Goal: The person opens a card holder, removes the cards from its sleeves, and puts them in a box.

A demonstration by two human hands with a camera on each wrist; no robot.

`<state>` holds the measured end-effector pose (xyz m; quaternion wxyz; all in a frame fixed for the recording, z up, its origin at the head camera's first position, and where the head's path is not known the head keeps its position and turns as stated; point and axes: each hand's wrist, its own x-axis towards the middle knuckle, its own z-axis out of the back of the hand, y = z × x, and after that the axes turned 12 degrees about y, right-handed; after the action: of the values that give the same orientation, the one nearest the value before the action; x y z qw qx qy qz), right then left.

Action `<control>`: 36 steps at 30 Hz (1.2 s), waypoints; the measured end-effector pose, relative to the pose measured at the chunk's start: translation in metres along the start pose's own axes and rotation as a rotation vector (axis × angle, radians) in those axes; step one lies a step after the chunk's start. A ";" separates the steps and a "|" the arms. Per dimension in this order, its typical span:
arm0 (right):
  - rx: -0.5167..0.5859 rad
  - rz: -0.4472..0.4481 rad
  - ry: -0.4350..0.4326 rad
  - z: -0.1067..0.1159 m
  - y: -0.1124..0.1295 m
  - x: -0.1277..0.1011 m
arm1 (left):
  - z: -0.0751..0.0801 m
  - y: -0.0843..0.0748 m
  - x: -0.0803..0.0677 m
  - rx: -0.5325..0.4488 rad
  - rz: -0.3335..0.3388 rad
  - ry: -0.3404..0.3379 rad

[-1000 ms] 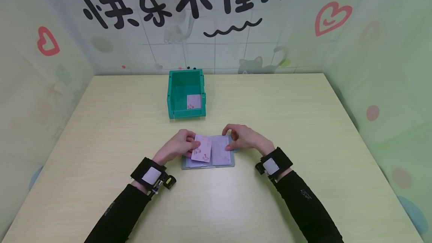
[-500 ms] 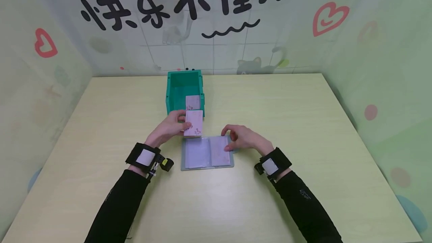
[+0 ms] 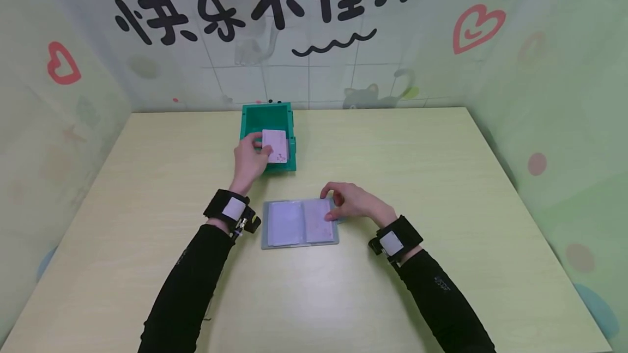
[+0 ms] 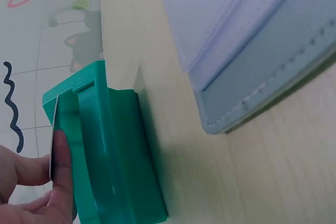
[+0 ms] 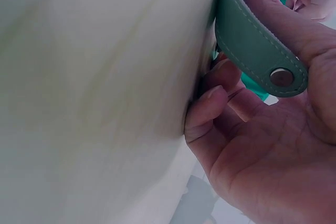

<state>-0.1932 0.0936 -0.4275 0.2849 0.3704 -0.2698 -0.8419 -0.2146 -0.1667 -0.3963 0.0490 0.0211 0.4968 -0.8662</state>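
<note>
My left hand (image 3: pixel 250 161) pinches a pink flower-printed card (image 3: pixel 276 145) between thumb and fingers, over the teal plastic bin (image 3: pixel 282 168). Edge-on in the left wrist view, the card (image 4: pixel 53 140) shows as a thin line at the bin's rim. A grey-green card holder (image 3: pixel 284 224) lies spread on the table, a pale sleeve on its left and a pinkish card showing on its right. At its right edge my right hand (image 3: pixel 355 200) holds it, thumb on the right page and fingers curled at the edge. Its snap strap (image 5: pixel 254 45) sticks out beside the thumb.
The pale wooden table (image 3: pixel 392 151) runs back to a printed backdrop (image 3: pixel 314 80) with large black characters. The bin stands near the table's far edge, behind the card holder. Another card inside the bin is mostly hidden behind the held one.
My left hand has carried the card from over the holder's left page, forward to above the bin. The right hand has kept its place on the holder.
</note>
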 end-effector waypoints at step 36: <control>0.000 -0.002 -0.005 0.000 0.002 -0.002 | -0.027 0.003 0.014 0.523 0.018 0.133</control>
<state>-0.1917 0.0933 -0.4257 0.2834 0.3684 -0.2700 -0.8433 -0.2286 -0.1460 -0.4134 0.0169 0.0942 0.2579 -0.9614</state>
